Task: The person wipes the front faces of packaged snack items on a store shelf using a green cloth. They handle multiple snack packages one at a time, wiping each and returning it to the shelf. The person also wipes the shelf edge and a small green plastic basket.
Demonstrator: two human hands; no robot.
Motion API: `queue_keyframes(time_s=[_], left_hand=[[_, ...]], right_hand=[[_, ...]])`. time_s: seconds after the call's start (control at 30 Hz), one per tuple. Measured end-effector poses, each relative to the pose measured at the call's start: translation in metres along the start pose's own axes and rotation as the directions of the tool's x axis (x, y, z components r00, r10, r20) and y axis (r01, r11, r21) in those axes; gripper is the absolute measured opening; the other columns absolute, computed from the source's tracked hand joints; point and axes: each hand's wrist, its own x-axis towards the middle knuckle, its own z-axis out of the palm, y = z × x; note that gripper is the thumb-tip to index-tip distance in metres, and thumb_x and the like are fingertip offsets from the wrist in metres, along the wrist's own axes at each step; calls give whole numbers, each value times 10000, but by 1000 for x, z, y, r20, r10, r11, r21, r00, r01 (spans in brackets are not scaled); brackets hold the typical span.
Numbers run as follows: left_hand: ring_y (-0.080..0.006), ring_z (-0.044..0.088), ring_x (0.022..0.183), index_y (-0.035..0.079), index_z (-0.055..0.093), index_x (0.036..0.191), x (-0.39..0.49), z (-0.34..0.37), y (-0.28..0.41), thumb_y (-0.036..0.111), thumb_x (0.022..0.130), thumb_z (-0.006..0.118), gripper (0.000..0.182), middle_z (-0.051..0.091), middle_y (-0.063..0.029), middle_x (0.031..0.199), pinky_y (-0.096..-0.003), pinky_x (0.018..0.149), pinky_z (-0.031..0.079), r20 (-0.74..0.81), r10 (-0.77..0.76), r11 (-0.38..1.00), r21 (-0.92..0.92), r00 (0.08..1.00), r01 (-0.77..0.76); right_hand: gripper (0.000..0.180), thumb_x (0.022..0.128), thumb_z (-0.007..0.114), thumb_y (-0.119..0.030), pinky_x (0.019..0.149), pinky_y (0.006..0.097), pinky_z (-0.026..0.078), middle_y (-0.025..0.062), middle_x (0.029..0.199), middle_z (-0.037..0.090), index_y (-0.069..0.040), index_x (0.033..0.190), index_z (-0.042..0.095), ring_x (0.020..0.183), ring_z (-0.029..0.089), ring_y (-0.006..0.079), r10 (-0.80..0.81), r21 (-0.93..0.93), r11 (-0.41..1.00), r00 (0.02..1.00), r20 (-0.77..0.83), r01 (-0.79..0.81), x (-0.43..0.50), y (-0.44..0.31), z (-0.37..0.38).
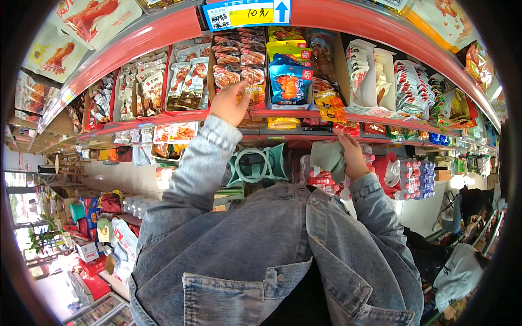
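Note:
My left hand (230, 104) reaches over the front of an open box of vacuum-packed meat snacks (253, 75), thumb and fingers apart; whether the fingertips touch a packet, I cannot tell. Just right of that box stand blue snack pouches (288, 83). Orange-yellow packets (331, 106) lean over the shelf's front edge. Below them my right hand (352, 157) holds a grey-green cloth (328, 159), which hangs on its inner side. Both arms wear denim sleeves.
A red shelf rail with a price tag (246, 15) runs across the top. Lower down are a teal bag (257, 163) and shrink-wrapped bottles (414, 179). A person in a light top (458, 273) is at the lower right. A white plastic bag (124, 244) lies at left.

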Motion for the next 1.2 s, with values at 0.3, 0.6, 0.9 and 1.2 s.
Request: queue_keyframes(time_s=[0.3, 0.6, 0.9, 1.2], left_hand=[[-323, 517, 1252, 120, 477, 1398, 78, 20, -5, 148, 818, 716, 628, 504, -154, 1380, -402, 1040, 447, 265, 28, 909, 394, 964, -135], [-343, 522, 1243, 107, 464, 1404, 95, 21, -10, 146, 774, 764, 699, 488, -146, 1379, -393, 1037, 462, 358, -69, 879, 463, 931, -113], [-306, 562, 1190, 132, 638, 1213, 106, 9, -18, 183, 736, 792, 504, 583, -102, 1282, -391, 978, 487, 338, 31, 877, 442, 941, -188], [-308, 684, 900, 86, 663, 1048, 99, -37, 8, 186, 830, 727, 248, 709, -102, 963, -405, 771, 540, 168, 97, 965, 227, 981, -134]], right_hand=[[263, 1010, 513, -148, 807, 255, 481, 36, 959, 659, -20, 1218, 612, 884, 602, 110, 18, -382, 920, 966, 258, 85, -30, 29, 31], [255, 999, 525, -117, 864, 254, 462, 33, 960, 655, -14, 1218, 607, 928, 592, 111, -31, -424, 893, 960, 279, 152, -34, 41, 30], [243, 996, 527, -110, 853, 249, 460, 22, 942, 657, -4, 1191, 623, 921, 588, 103, -29, -436, 886, 959, 280, 154, -38, 39, 39], [255, 954, 563, -58, 839, 260, 474, 56, 1001, 660, 2, 1195, 619, 932, 607, 130, -116, -379, 893, 938, 326, 243, -37, 28, 48]])
